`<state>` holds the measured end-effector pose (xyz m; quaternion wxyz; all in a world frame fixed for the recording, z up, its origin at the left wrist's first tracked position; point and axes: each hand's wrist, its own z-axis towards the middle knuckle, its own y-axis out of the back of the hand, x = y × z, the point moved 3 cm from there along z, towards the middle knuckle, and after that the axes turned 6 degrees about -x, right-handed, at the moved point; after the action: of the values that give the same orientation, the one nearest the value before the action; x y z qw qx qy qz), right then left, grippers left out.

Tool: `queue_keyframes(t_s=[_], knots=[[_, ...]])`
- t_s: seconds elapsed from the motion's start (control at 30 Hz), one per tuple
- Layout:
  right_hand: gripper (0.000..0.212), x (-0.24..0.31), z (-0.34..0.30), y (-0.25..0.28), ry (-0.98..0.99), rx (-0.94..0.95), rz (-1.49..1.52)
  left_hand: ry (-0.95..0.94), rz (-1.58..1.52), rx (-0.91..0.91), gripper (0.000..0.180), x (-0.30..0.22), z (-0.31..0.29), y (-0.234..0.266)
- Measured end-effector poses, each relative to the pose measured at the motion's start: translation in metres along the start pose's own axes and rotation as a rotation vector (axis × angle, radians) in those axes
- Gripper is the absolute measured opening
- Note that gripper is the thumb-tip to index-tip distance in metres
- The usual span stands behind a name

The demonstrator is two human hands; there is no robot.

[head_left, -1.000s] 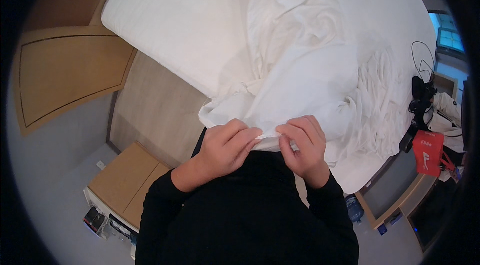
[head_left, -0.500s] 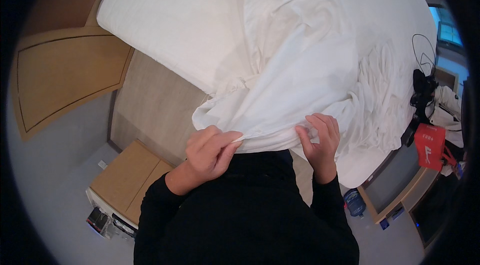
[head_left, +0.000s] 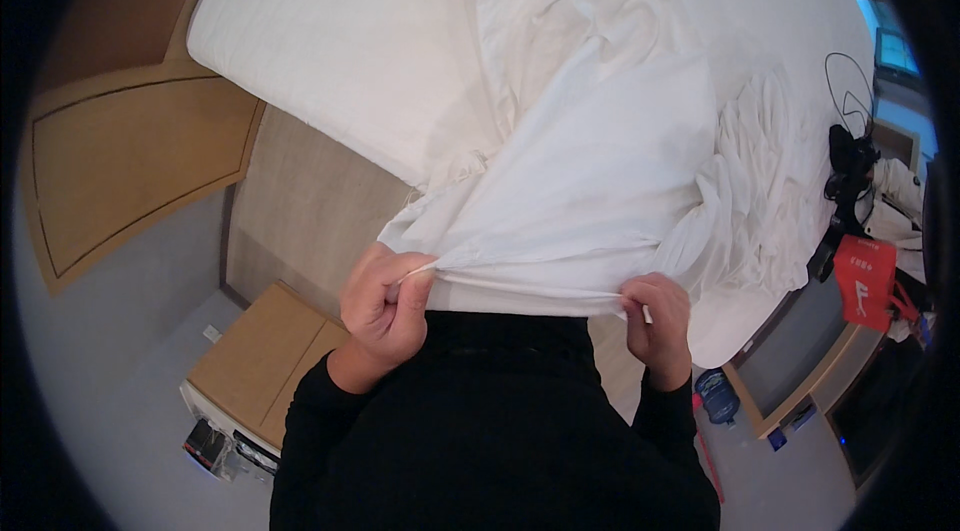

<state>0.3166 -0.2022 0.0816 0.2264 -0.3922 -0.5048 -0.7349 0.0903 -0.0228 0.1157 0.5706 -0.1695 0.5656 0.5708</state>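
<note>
A large white bed sheet (head_left: 590, 166) lies in loose folds over the bed, and its near edge is drawn out in front of my body. My left hand (head_left: 388, 303) pinches that edge between thumb and fingers. At the other end of the stretched edge, my right hand (head_left: 657, 323) is closed on the cloth, with a bit of white showing between the fingers. Between the two hands the hem runs almost straight, with a second fold just below it. Whether the cloth has one layer or two, I cannot tell.
Beneath the sheet is a white mattress (head_left: 330, 41). A wooden panel (head_left: 140, 171) stands at the left, a brown-topped cabinet (head_left: 265, 361) at lower left. On the right are a red bag (head_left: 866, 281), black cables and a blue water bottle (head_left: 716, 397) on the floor.
My right hand has gone from loosely open to closed on the edge, moving right and nearer. My left hand has shifted left. The edge between them is now wider and tauter.
</note>
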Motion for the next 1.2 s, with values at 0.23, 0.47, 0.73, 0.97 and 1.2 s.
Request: queue_keyframes(t_s=[0.23,0.47,0.73,0.97,1.2], knots=[[0.017,-0.021,-0.004,-0.021,-0.425,0.005,-0.013,-0.031,-0.101,0.037,0.009,-0.005,-0.003,0.001],[0.019,-0.021,0.016,-0.026,-0.299,0.004,-0.121,-0.029,-0.078,0.065,0.010,-0.001,-0.005,0.006],[0.014,-0.027,0.020,-0.019,-0.410,0.057,0.024,-0.024,-0.100,0.076,0.011,0.001,-0.004,0.006],[0.015,-0.025,0.026,-0.019,-0.317,0.124,-0.132,-0.032,-0.118,0.074,0.011,0.001,-0.003,0.006],[0.020,-0.032,0.030,-0.018,-0.133,0.010,-0.221,-0.038,-0.100,0.090,0.012,0.002,-0.001,0.009]])
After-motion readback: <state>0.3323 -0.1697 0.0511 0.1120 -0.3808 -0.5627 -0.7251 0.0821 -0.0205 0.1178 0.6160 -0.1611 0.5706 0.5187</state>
